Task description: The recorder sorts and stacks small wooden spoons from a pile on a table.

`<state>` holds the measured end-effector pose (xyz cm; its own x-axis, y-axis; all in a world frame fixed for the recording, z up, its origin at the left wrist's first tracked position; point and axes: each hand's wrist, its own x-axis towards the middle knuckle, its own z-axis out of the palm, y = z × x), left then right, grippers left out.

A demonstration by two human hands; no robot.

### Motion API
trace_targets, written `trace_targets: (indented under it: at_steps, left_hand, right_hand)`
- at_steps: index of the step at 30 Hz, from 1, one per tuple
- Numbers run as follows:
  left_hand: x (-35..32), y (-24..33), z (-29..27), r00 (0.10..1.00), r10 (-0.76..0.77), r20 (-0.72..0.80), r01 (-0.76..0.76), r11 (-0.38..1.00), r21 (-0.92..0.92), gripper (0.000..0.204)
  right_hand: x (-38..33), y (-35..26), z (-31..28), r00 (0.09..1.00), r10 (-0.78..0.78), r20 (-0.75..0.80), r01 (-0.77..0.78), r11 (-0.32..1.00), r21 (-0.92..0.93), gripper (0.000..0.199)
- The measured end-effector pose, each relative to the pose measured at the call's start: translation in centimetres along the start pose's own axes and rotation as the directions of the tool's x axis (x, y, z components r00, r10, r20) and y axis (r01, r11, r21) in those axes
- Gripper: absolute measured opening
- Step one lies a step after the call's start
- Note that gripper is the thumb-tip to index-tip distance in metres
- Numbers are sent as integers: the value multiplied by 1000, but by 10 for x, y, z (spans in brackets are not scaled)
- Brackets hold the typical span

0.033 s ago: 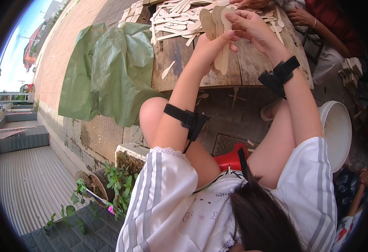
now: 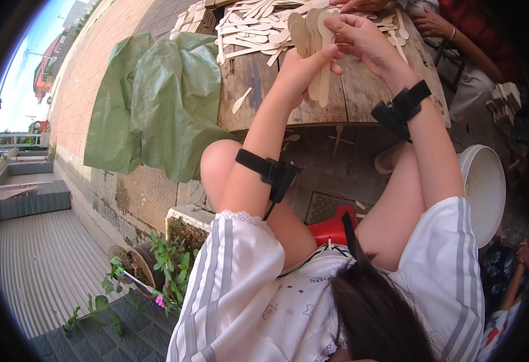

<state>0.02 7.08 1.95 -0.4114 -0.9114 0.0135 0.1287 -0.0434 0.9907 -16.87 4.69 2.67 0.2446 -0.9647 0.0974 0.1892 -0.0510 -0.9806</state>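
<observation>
Several pale wooden spoons (image 2: 299, 35) are fanned upright over the near part of the table, bowls up and handles down. My left hand (image 2: 296, 71) is closed around their handles, with the thumb across the front. My right hand (image 2: 370, 47) pinches the bowl of the rightmost spoon between thumb and fingers. Part of each handle is hidden behind the left thumb and fingers. Beyond them, a loose heap of similar wooden spoons (image 2: 253, 30) covers the far side of the wooden table (image 2: 258, 111). A single wooden spoon (image 2: 241, 101) lies apart, left of my left hand.
A green plastic sheet (image 2: 174, 102) drapes off the table's left side. Another person's hand (image 2: 436, 25) is at the far right, and another hand (image 2: 361, 5) reaches the heap. A white bucket (image 2: 485, 193) stands right of me, a potted plant (image 2: 171, 259) at lower left.
</observation>
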Motion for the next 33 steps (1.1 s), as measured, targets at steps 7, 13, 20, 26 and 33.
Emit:
trace_targets:
  at_steps: [7,13,20,26,33]
  left_hand:
    - [5,-2,-6,997,-45,70,48,998,-43,28]
    - [8,-5,-5,999,-7,50,14,990,-144,29]
    - [15,-18,-19,976,-32,-217,-37,951,-306,19]
    - [16,-14,-29,1000,0,-21,-16,627,-779,22]
    - [8,-1,-23,979,-58,-197,-92,735,-672,25]
  right_hand:
    - [4,10,-6,976,76,-205,-64,996,68,35]
    - [9,6,-20,943,-140,-302,83,977,-194,23]
    - [1,-19,-11,851,-403,-338,384,915,-125,18]
    - [-5,0,11,802,-588,-104,557,800,-225,18]
    - [-30,17,52,766,-603,224,487,317,-814,10]
